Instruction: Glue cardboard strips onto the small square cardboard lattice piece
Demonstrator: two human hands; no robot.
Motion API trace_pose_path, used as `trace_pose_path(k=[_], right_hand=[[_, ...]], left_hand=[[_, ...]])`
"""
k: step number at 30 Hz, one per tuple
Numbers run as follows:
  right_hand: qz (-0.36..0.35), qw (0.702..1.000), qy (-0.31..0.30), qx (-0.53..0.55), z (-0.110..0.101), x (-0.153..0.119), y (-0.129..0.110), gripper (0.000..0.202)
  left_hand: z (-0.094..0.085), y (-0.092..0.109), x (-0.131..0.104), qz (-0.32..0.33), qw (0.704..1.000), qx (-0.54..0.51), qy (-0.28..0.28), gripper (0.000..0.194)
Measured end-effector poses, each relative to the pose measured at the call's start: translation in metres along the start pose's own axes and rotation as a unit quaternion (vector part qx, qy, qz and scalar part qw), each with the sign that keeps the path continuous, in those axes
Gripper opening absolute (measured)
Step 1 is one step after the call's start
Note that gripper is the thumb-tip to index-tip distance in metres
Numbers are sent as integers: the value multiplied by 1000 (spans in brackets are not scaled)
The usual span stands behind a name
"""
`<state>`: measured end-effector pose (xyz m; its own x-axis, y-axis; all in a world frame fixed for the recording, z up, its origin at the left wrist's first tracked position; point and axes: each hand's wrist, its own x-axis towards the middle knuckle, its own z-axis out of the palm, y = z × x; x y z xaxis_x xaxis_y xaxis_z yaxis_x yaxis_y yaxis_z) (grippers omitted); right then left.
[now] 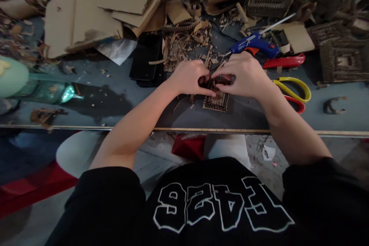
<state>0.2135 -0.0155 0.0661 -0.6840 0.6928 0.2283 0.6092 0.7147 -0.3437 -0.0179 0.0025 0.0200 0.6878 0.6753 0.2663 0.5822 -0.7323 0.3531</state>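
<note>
A small square piece built of corrugated cardboard strips point(222, 104) lies near the table's front edge, its upper part partly covered by my fingers. My left hand point(190, 78) comes in from the left, fingers curled and thumb stretched over the piece's middle. From the right, my right hand point(241, 75) bends its thumb and fingers down onto the same piece. The fingertips of both hands nearly meet at its upper edge. Any small strip between them is too dark to make out.
Behind my hands lie a blue glue gun point(255, 45), a red-handled tool point(285, 61) and cardboard scraps point(184, 46). Scissors with yellow and red handles point(296, 88) are beside my right wrist. Black phones point(146, 59), cardboard sheets point(86, 11) and a green bottle point(43, 88) stand leftward.
</note>
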Motion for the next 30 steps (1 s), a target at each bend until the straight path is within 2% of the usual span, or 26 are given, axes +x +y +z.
trace_pose_path(k=[3, 6, 10, 16, 19, 22, 25, 26, 28, 30], right_hand=[[-13, 1000, -11, 16, 2, 2, 3, 19], [-13, 999, -1, 34, 2, 4, 9, 21], [23, 997, 25, 67, 0, 5, 14, 14], [98, 977, 151, 113, 10, 6, 8, 18], [86, 971, 168, 149, 15, 6, 5, 24], [84, 976, 160, 123, 10, 7, 11, 25], [169, 965, 201, 18, -1, 7, 35, 27], [215, 952, 217, -27, -3, 7, 46, 27], [302, 924, 212, -104, -2, 7, 71, 40], [376, 893, 216, -122, 6, 7, 94, 51]], left_hand=[[0, 0, 0, -3, 1000, -2, 1, 61], [-2, 0, 0, -2, 1000, -11, 1, 51], [-4, 0, 2, 11, 999, -33, 33, 36], [3, 2, 3, -1, 991, -49, 122, 45], [7, 4, 4, -21, 986, -57, 156, 49], [5, 8, 3, -31, 980, -65, 185, 52], [2, 14, 2, -57, 962, -94, 249, 59], [1, 15, 2, -68, 952, -115, 275, 61], [2, 14, 2, -87, 926, -179, 320, 62], [5, 9, 4, -105, 905, -237, 337, 61]])
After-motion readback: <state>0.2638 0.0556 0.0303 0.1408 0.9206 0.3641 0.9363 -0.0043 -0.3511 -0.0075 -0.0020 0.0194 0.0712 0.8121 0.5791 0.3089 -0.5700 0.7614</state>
